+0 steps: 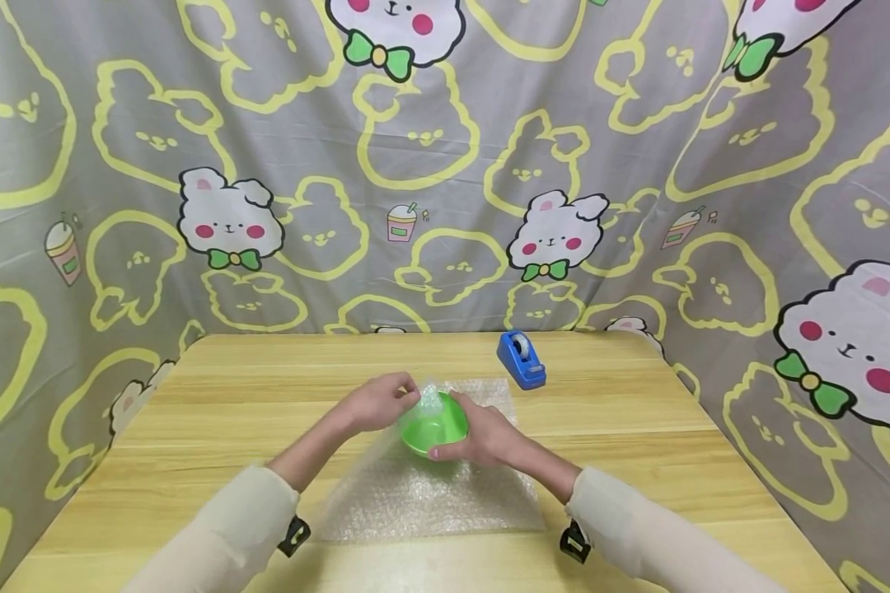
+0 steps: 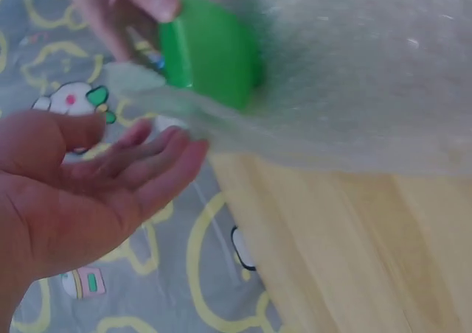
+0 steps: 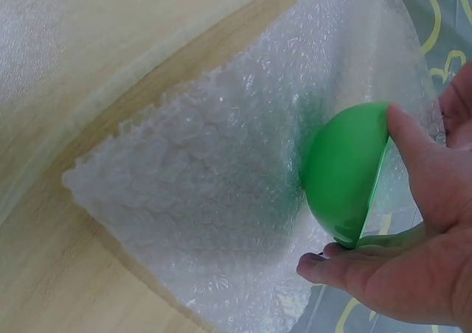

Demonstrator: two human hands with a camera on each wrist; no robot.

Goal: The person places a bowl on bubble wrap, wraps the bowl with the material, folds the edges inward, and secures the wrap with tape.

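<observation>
A small green bowl (image 1: 433, 432) is tilted on a sheet of bubble wrap (image 1: 460, 498), its hollow facing me in the head view. My right hand (image 1: 489, 432) grips the bowl by its rim, thumb on the near side and fingers on the far side. In the right wrist view the rounded underside of the bowl (image 3: 343, 171) lies against the wrap. To the left of the bowl is my left hand (image 1: 377, 402), its fingertips at a raised edge of the wrap (image 2: 243, 127). The left fingers are loosely bent, with the thumb apart. A wrap corner laps over the bowl's far left rim.
A blue tape dispenser (image 1: 522, 360) with a roll of clear tape stands behind the wrap, to the right. All this is on a wooden table (image 1: 267, 362). A grey patterned curtain (image 1: 445, 165) hangs behind the table and along its sides.
</observation>
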